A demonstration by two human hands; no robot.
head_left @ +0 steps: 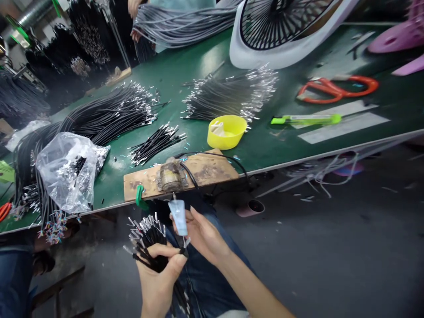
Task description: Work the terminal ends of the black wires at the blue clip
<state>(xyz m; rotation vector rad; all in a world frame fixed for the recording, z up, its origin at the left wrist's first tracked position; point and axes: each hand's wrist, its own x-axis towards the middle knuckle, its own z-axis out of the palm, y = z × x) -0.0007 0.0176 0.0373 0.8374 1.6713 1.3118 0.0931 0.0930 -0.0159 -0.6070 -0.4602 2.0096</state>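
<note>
My left hand (160,274) is wrapped round a bundle of short black cables (150,240) with silvery tips, and pinches one cable end between thumb and forefinger. Just right of it, my right hand (203,232) is partly curled, palm toward me, around a light-blue tapered piece (179,216), which its fingers touch. Above that piece, at the table edge, a worn metal motor-like device (171,176) sits on a wooden board (212,170). The lower fingers of my right hand are partly hidden.
A yellow cup (227,132), small cable pile (155,143), larger bundles (115,106), plastic bag (69,168), green marker (306,119), orange scissors (338,89) and white fan (281,57) lie on the green table (265,154). Across it, a person's hand (134,9) is near grey cables.
</note>
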